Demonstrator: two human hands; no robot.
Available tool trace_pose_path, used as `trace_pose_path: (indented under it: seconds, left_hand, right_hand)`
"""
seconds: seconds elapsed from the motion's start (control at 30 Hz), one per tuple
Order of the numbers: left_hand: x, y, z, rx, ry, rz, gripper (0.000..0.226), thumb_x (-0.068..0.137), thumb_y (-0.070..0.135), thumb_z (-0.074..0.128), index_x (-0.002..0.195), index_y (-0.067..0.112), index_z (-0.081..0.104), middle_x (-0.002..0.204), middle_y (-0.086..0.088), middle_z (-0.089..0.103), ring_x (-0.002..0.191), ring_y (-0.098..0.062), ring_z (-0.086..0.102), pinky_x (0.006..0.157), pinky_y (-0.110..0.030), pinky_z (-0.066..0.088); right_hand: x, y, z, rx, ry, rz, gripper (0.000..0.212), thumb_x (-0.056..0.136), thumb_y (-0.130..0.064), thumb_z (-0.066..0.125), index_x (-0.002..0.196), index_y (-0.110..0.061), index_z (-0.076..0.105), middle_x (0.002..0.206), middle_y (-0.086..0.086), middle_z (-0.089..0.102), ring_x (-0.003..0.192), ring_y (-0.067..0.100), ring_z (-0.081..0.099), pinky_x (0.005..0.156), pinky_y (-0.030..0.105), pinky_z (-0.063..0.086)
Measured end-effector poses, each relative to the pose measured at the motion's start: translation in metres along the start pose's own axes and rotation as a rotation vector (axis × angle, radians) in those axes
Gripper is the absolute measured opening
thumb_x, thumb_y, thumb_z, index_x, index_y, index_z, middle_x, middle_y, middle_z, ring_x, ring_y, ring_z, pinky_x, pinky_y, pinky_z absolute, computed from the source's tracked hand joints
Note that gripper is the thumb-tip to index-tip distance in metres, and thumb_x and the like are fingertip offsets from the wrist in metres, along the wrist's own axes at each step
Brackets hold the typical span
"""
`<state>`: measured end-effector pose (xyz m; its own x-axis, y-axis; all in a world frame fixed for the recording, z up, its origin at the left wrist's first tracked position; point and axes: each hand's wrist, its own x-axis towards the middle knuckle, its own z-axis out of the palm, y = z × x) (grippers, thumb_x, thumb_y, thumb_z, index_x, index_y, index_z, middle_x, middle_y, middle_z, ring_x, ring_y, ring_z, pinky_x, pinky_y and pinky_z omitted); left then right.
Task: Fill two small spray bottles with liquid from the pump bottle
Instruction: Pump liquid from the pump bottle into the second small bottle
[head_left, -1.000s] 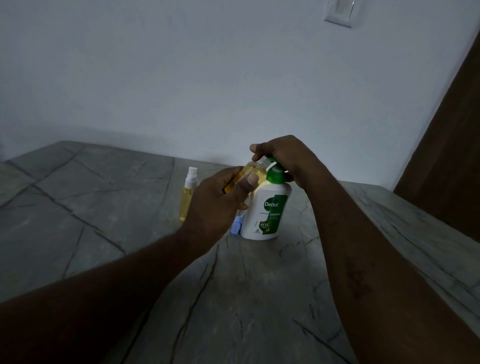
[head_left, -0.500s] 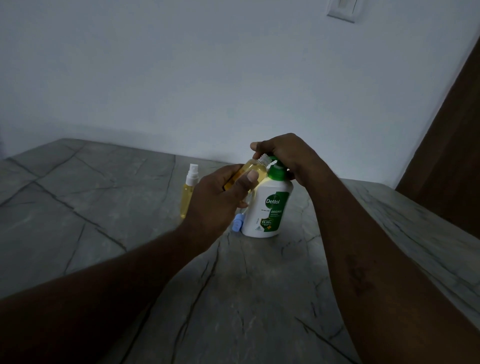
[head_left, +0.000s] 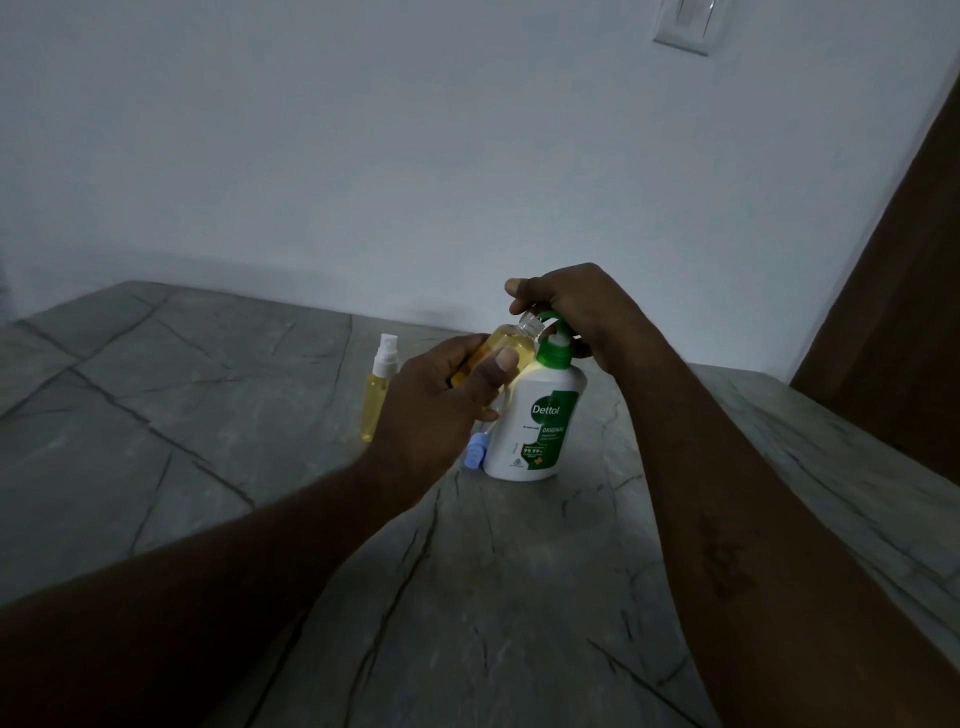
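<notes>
head: left hand holds spray bottle tilted at pump bottle

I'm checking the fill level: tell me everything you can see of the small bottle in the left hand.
The small bottle is clear plastic, uncapped, with a threaded neck, and holds yellow liquid almost up to its shoulder. It is tilted, mouth up and right, at the green nozzle of the pump bottle. The left hand grips its body.
</notes>
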<state>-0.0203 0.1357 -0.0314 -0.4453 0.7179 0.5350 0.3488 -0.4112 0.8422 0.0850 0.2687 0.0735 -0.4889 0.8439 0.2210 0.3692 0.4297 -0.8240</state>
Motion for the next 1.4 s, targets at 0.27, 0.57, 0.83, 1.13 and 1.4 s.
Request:
trace_pose_path:
  seconds: [0.27,0.57,0.83,1.13,1.4]
  left_hand:
    - [0.0011,0.0013,0.0007,0.002,-0.004,0.006,0.052,0.091,0.053,0.057,0.126,0.017,0.069,0.107,0.003,0.075,0.094,-0.013,0.072,0.073,-0.034,0.064]
    - [0.0,0.0017,-0.0005,-0.011,-0.007,0.003,0.037,0.094,0.048,0.059,0.12,0.024,0.07,0.104,0.006,0.075,0.093,-0.011,0.072,0.07,-0.029,0.063]
    - [0.0002,0.0016,-0.0002,-0.005,-0.005,0.004,0.045,0.091,0.052,0.059,0.121,0.02,0.071,0.104,0.004,0.075,0.093,-0.014,0.072,0.071,-0.033,0.064]
    - [0.0019,0.0003,-0.0011,0.006,-0.011,0.009,0.044,0.095,0.047,0.06,0.123,0.016,0.07,0.104,0.003,0.075,0.092,-0.012,0.072,0.07,-0.03,0.063]
    - [0.0003,0.0033,-0.0011,0.005,-0.02,0.001,0.05,0.091,0.053,0.057,0.124,0.017,0.069,0.106,0.004,0.075,0.094,-0.012,0.072,0.072,-0.032,0.064]
  right_hand:
    - [-0.0029,0.0006,0.0028,0.025,-0.018,0.025,0.022,0.084,-0.036,0.076,0.088,-0.015,0.081,0.089,-0.007,0.077,0.078,0.016,0.065,0.071,0.03,0.05]
    - [-0.0023,0.0019,0.0032,-0.041,-0.013,0.003,0.031,0.087,-0.044,0.074,0.091,-0.013,0.081,0.085,-0.004,0.074,0.076,0.016,0.065,0.069,0.03,0.049]
    - [-0.0021,-0.0047,-0.0006,-0.108,0.034,-0.045,0.032,0.09,-0.049,0.07,0.084,-0.018,0.078,0.08,-0.006,0.071,0.07,0.013,0.061,0.062,0.028,0.046]
    - [-0.0017,-0.0006,0.0031,-0.064,-0.019,-0.001,0.03,0.086,-0.046,0.074,0.089,-0.016,0.081,0.089,-0.001,0.075,0.079,0.017,0.065,0.069,0.03,0.05]
    - [-0.0001,0.0015,0.0034,-0.061,-0.021,-0.004,0.028,0.085,-0.046,0.075,0.083,-0.018,0.08,0.084,-0.002,0.075,0.077,0.017,0.066,0.07,0.032,0.05]
